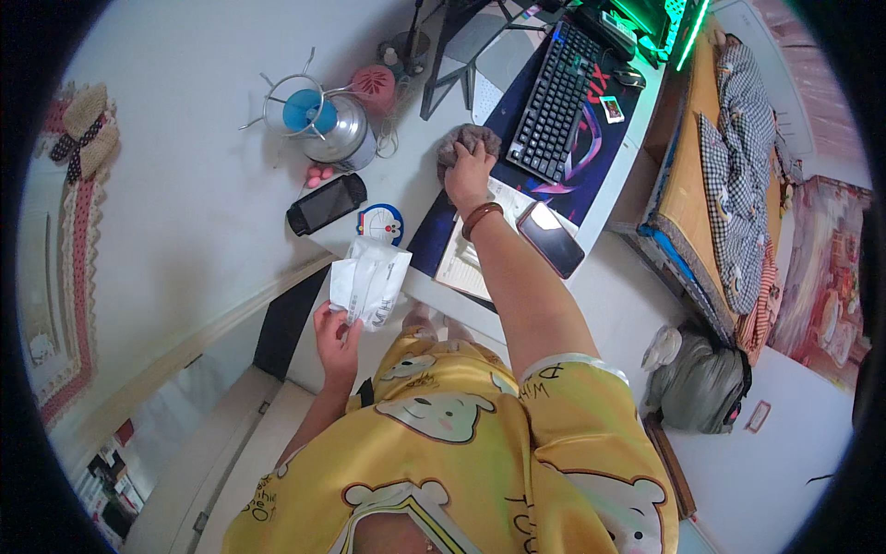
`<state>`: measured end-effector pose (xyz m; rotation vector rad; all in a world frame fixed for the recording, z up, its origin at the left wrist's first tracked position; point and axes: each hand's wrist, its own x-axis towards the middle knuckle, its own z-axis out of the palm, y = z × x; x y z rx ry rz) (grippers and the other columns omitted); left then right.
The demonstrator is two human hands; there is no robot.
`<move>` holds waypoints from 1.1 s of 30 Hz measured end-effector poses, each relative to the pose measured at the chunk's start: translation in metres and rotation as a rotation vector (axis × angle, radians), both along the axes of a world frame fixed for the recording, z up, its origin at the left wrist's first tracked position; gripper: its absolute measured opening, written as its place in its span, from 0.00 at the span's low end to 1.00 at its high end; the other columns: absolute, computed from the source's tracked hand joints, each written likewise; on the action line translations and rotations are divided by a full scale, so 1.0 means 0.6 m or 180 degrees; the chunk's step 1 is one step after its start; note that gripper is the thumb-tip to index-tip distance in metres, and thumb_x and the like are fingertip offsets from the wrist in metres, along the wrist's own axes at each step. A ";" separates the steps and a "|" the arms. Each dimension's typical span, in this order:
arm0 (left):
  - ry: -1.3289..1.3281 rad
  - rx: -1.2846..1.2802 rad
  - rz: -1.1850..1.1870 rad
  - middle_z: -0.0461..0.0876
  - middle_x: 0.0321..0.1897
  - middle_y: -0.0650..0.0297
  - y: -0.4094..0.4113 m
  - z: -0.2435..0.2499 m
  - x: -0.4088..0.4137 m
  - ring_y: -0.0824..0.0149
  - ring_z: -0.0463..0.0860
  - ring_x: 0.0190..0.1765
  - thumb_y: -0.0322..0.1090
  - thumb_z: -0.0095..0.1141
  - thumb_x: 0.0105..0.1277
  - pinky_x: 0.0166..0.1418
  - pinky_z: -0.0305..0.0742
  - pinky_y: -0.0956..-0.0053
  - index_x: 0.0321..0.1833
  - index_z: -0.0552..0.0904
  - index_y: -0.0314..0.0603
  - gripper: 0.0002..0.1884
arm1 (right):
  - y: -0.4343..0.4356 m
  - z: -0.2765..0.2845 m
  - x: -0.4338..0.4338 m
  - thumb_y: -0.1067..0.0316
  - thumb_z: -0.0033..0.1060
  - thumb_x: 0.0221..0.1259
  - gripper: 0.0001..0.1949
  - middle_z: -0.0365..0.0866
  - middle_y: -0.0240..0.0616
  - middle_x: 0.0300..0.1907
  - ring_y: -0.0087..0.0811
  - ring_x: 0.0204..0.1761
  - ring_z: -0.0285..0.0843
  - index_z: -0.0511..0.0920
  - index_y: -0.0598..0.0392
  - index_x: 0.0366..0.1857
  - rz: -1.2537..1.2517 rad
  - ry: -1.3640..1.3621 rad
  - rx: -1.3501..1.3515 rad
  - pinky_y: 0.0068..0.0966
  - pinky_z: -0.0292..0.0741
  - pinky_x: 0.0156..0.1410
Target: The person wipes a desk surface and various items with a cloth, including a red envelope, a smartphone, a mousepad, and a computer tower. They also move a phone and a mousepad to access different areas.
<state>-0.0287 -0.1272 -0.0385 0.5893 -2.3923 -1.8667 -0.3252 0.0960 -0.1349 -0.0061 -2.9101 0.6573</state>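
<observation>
My left hand (337,343) pinches the lower edge of a white soft packet (372,280), which bears writing and looks like a tissue pack, in front of the desk's near left edge. My right hand (469,179) reaches across the desk and grips a crumpled grey-brown plush cloth (451,143) from above. That cloth rests by the left end of the black keyboard (554,104). Under my right forearm lies an open notebook (457,266), partly hidden. A smartphone (552,239) lies on its right side. Between the two hands, a round cartoon-face coaster (380,225) sits on the desk.
A handheld game console (327,204) and small pink balls (318,176) lie on the left. Behind them stands a metal pot-like item (349,142) with a wire ring. A dark desk mat (595,194), mouse (628,77) and black stand (450,83) are farther back. A bed (682,208) stands right.
</observation>
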 end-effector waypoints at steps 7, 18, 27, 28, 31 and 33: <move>0.0135 -0.0112 -0.0202 0.65 0.59 0.56 0.016 0.006 -0.066 0.62 0.74 0.56 0.23 0.62 0.60 0.52 0.77 0.71 0.46 0.77 0.35 0.12 | 0.117 0.150 -0.008 0.77 0.52 0.60 0.22 0.80 0.38 0.52 0.30 0.51 0.78 0.73 0.61 0.60 -0.0422 -0.0715 -0.4739 0.25 0.74 0.58; 0.0323 -0.1460 -0.1211 0.71 0.58 0.55 0.092 -0.015 -0.219 0.50 0.69 0.62 0.30 0.69 0.52 0.66 0.65 0.61 0.42 0.83 0.37 0.15 | 0.244 0.269 0.182 0.75 0.48 0.64 0.21 0.74 0.46 0.57 0.37 0.57 0.76 0.67 0.64 0.62 -0.1105 -0.0410 -0.5201 0.32 0.76 0.61; 0.0786 -0.2329 -0.1386 0.76 0.51 0.57 0.072 0.014 -0.300 0.50 0.69 0.61 0.34 0.65 0.57 0.65 0.65 0.59 0.39 0.84 0.41 0.09 | 0.332 0.289 0.324 0.76 0.46 0.65 0.20 0.75 0.44 0.57 0.36 0.55 0.79 0.67 0.63 0.62 -0.1561 -0.0082 -0.4840 0.33 0.77 0.61; 0.0878 -0.2254 -0.1360 0.76 0.50 0.57 0.078 0.023 -0.319 0.50 0.70 0.61 0.33 0.64 0.58 0.64 0.65 0.59 0.39 0.84 0.41 0.09 | 0.333 0.289 0.331 0.76 0.46 0.65 0.20 0.75 0.44 0.57 0.36 0.55 0.79 0.67 0.63 0.62 -0.1594 -0.0059 -0.4862 0.33 0.77 0.61; 0.1055 -0.1886 -0.1451 0.78 0.45 0.58 0.112 0.044 -0.384 0.53 0.77 0.52 0.31 0.61 0.60 0.55 0.71 0.61 0.42 0.82 0.40 0.08 | 0.337 0.287 0.347 0.77 0.47 0.64 0.21 0.75 0.45 0.57 0.36 0.55 0.78 0.67 0.63 0.62 -0.1713 -0.0033 -0.4887 0.33 0.77 0.61; 0.0920 -0.1284 -0.1592 0.78 0.43 0.57 0.142 0.038 -0.430 0.53 0.79 0.49 0.30 0.61 0.60 0.52 0.74 0.61 0.43 0.82 0.40 0.09 | 0.333 0.286 0.353 0.77 0.47 0.63 0.21 0.75 0.46 0.57 0.36 0.56 0.77 0.67 0.64 0.62 -0.1809 -0.0059 -0.4887 0.33 0.76 0.62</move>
